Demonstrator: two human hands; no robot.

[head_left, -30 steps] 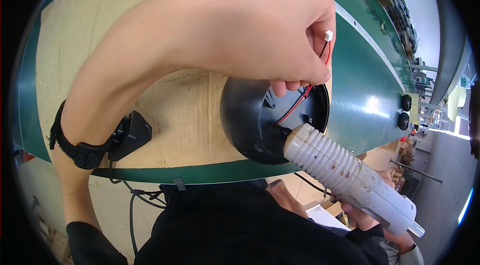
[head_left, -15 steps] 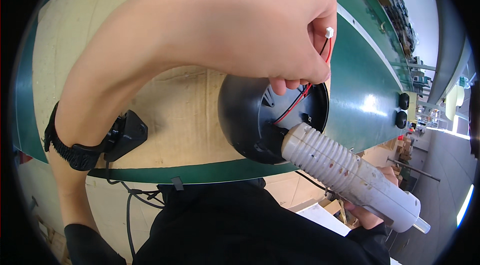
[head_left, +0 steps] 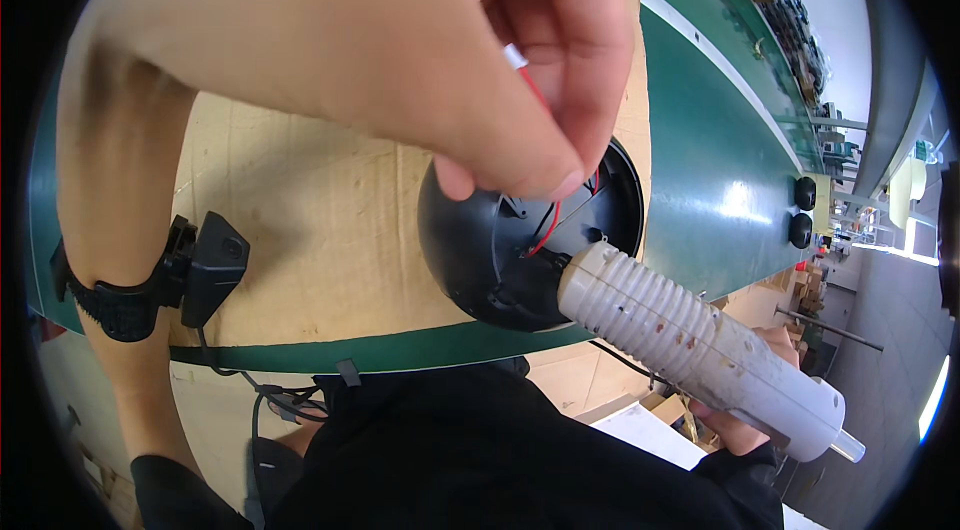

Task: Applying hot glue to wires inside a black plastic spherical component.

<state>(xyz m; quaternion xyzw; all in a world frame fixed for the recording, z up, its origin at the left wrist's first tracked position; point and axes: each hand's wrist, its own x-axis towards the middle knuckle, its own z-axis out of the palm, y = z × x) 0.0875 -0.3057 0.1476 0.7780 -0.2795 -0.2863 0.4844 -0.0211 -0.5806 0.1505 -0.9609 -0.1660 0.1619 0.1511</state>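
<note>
My left hand [head_left: 545, 95] is closed in a pinch above a black bowl-shaped plastic housing [head_left: 455, 250], holding a thin red and black wire pair [head_left: 546, 230]. The wires' white connector [head_left: 514, 56] pokes out between thumb and fingers. Their lower end runs into the housing, near its inner wall. From the right, a grey-white hot glue gun [head_left: 690, 340] with a ribbed front slants down-left to right, its dark nozzle reaching inside the housing by the wire end. A clear glue stick [head_left: 849, 446] sticks out of its back. My right hand [head_left: 735, 432], partly hidden behind the gun, grips its handle.
Under the housing lies a cardboard sheet [head_left: 310, 250] on a green tabletop [head_left: 710, 200]. A black strapped device [head_left: 212, 268] sits on my left wrist, with a cable [head_left: 255, 420] hanging past the table edge. Two black round objects [head_left: 803, 212] stand at the far right.
My left hand has moved left and closer to the camera, with the wires still pinched. The housing has shifted slightly left. The glue gun stays nearly in place.
</note>
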